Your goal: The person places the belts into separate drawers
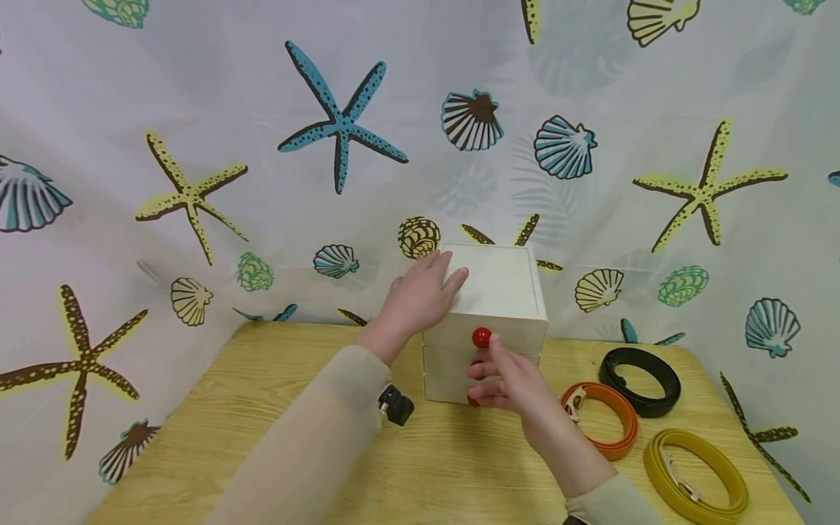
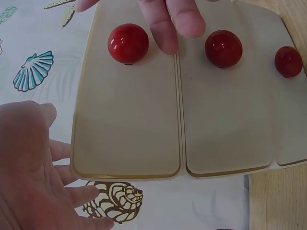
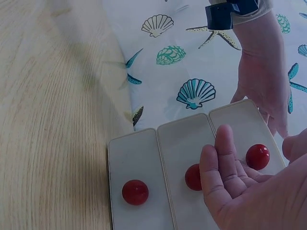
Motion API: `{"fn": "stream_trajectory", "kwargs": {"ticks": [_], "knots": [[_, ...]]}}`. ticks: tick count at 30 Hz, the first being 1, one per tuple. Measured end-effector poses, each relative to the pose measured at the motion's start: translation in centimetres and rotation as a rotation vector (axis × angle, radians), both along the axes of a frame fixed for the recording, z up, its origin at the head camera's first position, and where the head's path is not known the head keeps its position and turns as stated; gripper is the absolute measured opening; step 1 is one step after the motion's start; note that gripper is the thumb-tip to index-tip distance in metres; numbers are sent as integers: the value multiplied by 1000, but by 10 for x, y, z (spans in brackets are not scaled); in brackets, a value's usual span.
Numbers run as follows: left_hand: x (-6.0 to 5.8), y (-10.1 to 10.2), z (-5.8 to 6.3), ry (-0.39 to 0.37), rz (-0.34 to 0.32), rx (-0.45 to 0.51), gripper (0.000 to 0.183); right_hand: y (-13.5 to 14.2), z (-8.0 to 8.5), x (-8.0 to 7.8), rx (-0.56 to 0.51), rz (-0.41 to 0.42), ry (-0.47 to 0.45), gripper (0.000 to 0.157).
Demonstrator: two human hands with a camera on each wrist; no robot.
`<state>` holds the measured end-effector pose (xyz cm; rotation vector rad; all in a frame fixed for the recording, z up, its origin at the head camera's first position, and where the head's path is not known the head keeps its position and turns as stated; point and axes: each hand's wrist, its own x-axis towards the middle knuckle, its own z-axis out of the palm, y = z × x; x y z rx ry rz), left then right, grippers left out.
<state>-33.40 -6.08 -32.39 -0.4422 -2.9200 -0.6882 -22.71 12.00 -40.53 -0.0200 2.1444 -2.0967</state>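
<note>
A small white drawer box (image 1: 495, 281) stands at the back of the table, with three drawers stacked one above another. Each drawer front carries a round red knob: the top knob (image 2: 128, 43), the middle knob (image 2: 223, 49) and the bottom knob (image 2: 289, 62). My left hand (image 1: 420, 295) rests at the box's top left edge, fingers spread. In front of the drawers is my right hand (image 1: 518, 383), its thumb close by the top knob and its fingers extended before the lower knobs. In the right wrist view, those fingers partly cover the middle knob, and nothing is gripped.
To the right of the box lie coiled belts: a black belt (image 1: 639, 412), an orange belt (image 1: 630, 437) and a yellow belt (image 1: 735, 474). Behind the wooden table (image 1: 275, 408) hangs a white cloth (image 1: 249, 65) printed with starfish and shells.
</note>
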Motion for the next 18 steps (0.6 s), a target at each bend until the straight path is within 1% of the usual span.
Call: {"fn": "stream_trajectory", "kwargs": {"ticks": [5,15,18], "knots": [[-4,0,0,-28,-19,22,71,-2,1,-3,-10,4,-3,76],[-11,-1,-4,-74,-39,70,71,-4,-3,-10,-34,1,-22,73],[-13,-2,-5,-90,-57,91,71,-6,-2,-11,-40,-7,-25,73]]}}
